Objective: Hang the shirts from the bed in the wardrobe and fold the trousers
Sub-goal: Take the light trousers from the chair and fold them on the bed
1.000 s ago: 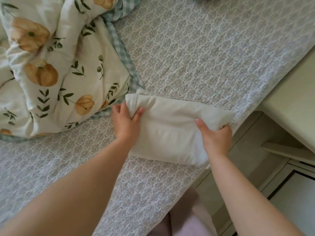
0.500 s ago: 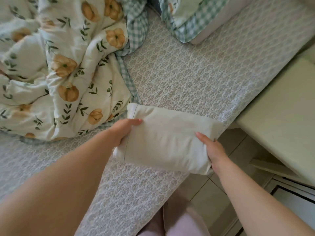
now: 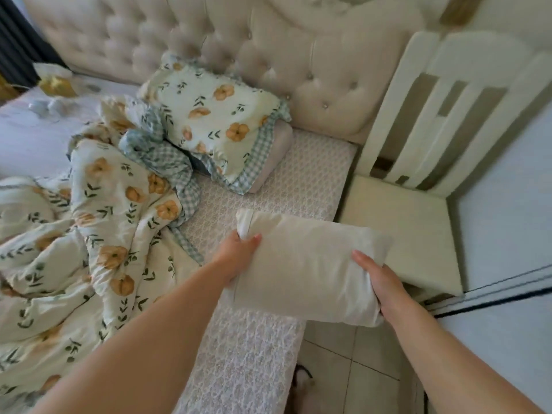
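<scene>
Two hands: the left hand (image 3: 239, 255) and the right hand (image 3: 379, 282) each clasp one end of the folded cream cotton bundle (image 3: 307, 264), thumbs on top, the other fingers tucked underneath and out of sight.
Bundle's place: at the right edge of the bed's grey-white lattice-patterned sheet (image 3: 298, 180), with its right end past that edge, above the pale tiled floor (image 3: 343, 369). Whether it touches the sheet cannot be told.
Step in hand: the bundle is probably the trousers, with the folding done and the packet now held up to be put away.
Next move: needs a level, even hold at both ends so the layers do not slide apart, and a flat spot to set it on. The cream flat-topped stand (image 3: 403, 228) just beside the bed's edge looks nearest.
Hidden: the bundle's underside and its inner folds, apart from a white layer showing at the left end.
Hard to make out: no shirt is recognisable. The crumpled duvet printed with orange flowers (image 3: 104, 234) could cover one.
Cut off: no wardrobe is recognisable, and the pale panels at the right are cropped.
</scene>
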{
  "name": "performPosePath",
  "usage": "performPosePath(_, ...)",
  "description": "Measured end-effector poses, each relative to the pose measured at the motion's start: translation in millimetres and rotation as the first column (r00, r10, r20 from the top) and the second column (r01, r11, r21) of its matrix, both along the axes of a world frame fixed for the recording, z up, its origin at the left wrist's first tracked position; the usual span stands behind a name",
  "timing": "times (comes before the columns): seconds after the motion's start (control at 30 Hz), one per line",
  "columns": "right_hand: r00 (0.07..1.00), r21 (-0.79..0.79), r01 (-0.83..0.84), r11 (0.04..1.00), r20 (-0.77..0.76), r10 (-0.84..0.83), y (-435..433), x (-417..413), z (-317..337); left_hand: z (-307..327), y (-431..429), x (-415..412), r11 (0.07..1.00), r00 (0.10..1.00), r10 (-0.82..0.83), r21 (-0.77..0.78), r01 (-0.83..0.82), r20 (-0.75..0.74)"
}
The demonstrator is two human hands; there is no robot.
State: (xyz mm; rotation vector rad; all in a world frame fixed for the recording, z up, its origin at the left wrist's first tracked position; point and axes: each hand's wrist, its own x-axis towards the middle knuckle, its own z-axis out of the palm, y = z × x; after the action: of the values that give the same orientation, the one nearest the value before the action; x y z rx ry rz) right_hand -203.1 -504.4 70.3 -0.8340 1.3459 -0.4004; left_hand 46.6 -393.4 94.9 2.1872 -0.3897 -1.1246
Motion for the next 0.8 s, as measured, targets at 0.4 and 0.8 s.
performPosePath(0.4,0.9,-0.388,0.409,0.826,0.022,-0.435,105.1,-160.8,119.4,92.6,-12.2,-142.6,0.859,0.891,-0.391,-0.254,0.443,0.231)
performPosePath(0.8,0.607,-0.696,0.629,0.346,0.162,-0.778,235.0,-254.4,125.0,125.4,25.0,-281.2,0.63,0.773,-0.418,-0.461,0.625,0.478)
